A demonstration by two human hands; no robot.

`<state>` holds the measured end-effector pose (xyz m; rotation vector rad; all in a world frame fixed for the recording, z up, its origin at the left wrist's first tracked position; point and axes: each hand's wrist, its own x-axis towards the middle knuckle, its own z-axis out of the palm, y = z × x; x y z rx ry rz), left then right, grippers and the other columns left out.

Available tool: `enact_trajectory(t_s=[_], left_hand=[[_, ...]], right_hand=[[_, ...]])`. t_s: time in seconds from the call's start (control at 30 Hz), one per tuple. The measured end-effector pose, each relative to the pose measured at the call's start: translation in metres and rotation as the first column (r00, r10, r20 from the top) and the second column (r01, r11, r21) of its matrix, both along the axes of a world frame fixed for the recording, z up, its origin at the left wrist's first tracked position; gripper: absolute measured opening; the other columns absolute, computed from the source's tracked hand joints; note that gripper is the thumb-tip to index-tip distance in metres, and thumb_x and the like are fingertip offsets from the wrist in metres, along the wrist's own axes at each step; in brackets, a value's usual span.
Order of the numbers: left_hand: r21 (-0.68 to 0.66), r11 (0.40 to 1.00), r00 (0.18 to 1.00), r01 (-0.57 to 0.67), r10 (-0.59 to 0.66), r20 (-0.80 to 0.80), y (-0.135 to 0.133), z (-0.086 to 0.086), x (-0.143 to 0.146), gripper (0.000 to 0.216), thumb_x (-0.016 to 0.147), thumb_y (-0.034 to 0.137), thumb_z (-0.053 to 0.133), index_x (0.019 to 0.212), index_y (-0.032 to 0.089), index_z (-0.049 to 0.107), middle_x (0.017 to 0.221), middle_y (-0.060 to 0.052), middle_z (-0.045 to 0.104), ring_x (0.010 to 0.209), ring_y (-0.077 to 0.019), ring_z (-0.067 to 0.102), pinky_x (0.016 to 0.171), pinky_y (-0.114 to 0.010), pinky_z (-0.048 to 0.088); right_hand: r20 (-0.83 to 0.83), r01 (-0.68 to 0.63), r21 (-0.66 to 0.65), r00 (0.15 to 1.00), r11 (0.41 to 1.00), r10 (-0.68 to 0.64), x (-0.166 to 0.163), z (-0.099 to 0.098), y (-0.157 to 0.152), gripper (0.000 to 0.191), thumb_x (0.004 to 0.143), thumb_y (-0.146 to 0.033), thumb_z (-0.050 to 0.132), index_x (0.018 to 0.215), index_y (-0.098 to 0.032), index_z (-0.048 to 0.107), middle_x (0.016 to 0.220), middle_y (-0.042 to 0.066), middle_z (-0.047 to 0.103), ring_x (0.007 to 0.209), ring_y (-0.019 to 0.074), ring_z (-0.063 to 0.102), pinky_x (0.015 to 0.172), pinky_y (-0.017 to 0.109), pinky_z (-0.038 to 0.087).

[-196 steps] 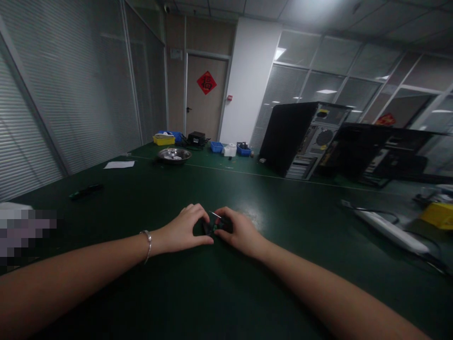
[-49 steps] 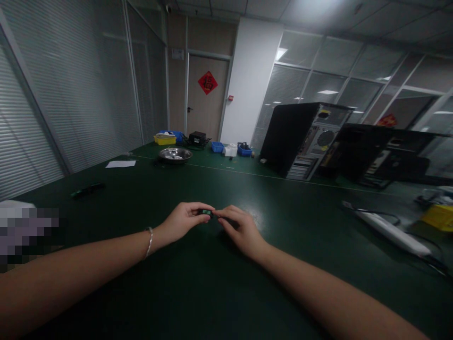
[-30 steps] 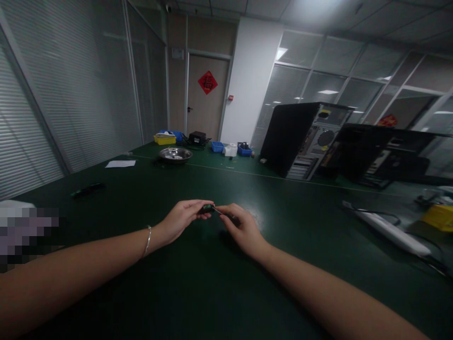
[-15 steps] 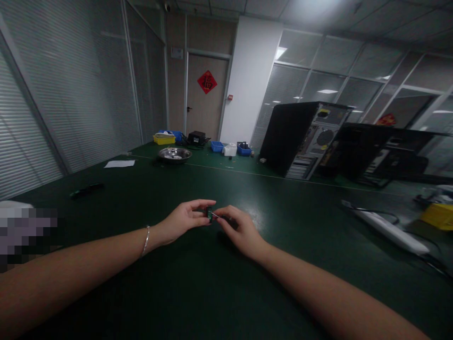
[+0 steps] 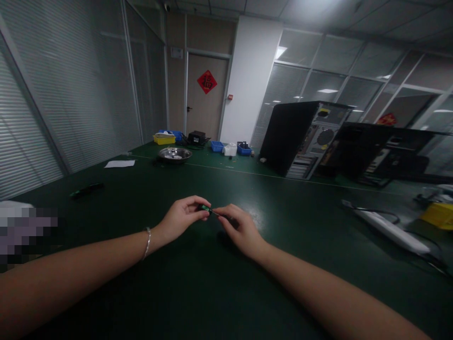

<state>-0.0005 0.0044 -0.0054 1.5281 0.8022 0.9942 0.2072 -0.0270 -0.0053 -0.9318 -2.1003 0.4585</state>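
My left hand (image 5: 182, 216) is closed, with thumb and fingertips pinching a small black-and-green circuit board (image 5: 205, 208). My right hand (image 5: 242, 229) grips a slim tool with a thin metal shaft (image 5: 214, 214), its handle mostly hidden in the fingers. The shaft points left and its tip is at the right edge of the board; whether it touches is too small to tell. Both hands are above the dark green table (image 5: 198, 293), near its middle.
A black computer tower (image 5: 293, 137) stands at the back right. A white power strip (image 5: 391, 229) and a yellow bin (image 5: 439, 215) are on the right. Farther back are a metal bowl (image 5: 174, 155) and blue bins (image 5: 217, 147). A dark slender object (image 5: 87, 190) lies left, near white paper (image 5: 120, 164).
My left hand has drawn slightly left and its fingers have curled in, turning the small board from upright to tilted. My right hand with the tool has hardly moved.
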Motion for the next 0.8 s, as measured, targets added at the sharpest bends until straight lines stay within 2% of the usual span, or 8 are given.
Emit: enact_trajectory(t_s=[0.17, 0.33, 0.5, 0.8], left_hand=[[0.061, 0.998, 1.0, -0.018, 0.018, -0.009, -0.0014, -0.0004, 0.0011, 0.022, 0.074, 0.017, 0.07, 0.095, 0.014, 0.065, 0.093, -0.004, 0.067, 0.085, -0.0188, 0.066, 0.081, -0.036, 0.055], [0.058, 0.998, 1.0, -0.004, 0.004, -0.013, -0.0014, -0.0013, 0.0015, 0.02, 0.071, 0.017, 0.072, 0.091, 0.015, 0.068, 0.093, -0.005, 0.07, 0.086, -0.0192, 0.067, 0.084, -0.038, 0.055], [0.022, 1.0, 0.999, 0.004, -0.005, 0.036, -0.0002, -0.0026, 0.001, 0.02, 0.07, 0.015, 0.073, 0.09, 0.014, 0.069, 0.089, -0.005, 0.072, 0.08, -0.0176, 0.068, 0.082, -0.037, 0.056], [-0.055, 0.998, 0.996, -0.011, 0.015, 0.083, 0.0013, -0.0044, 0.0005, 0.022, 0.072, 0.016, 0.073, 0.093, 0.013, 0.067, 0.092, -0.005, 0.072, 0.082, -0.0179, 0.069, 0.083, -0.037, 0.055]], right_hand=[[0.012, 0.004, 0.016, 1.0, 1.0, -0.004, -0.0002, -0.0032, 0.0022, 0.027, 0.091, -0.019, 0.049, 0.114, -0.025, 0.063, 0.095, 0.005, 0.062, 0.086, 0.0167, 0.059, 0.075, 0.03, 0.048], [0.024, -0.006, 0.028, 1.0, 1.0, 0.006, 0.0018, -0.0054, 0.0036, 0.029, 0.091, -0.018, 0.05, 0.116, -0.026, 0.062, 0.095, 0.006, 0.062, 0.086, 0.0167, 0.059, 0.075, 0.03, 0.048], [-0.014, -0.026, 0.017, 1.0, 1.0, 0.027, 0.0016, -0.0043, 0.0022, 0.03, 0.091, -0.017, 0.05, 0.117, -0.026, 0.062, 0.096, 0.005, 0.062, 0.087, 0.0165, 0.059, 0.076, 0.029, 0.048], [-0.069, -0.038, -0.003, 0.997, 0.999, 0.038, -0.0009, -0.0004, -0.0002, 0.027, 0.092, -0.019, 0.049, 0.114, -0.026, 0.063, 0.095, 0.004, 0.062, 0.087, 0.0162, 0.059, 0.077, 0.03, 0.048]])
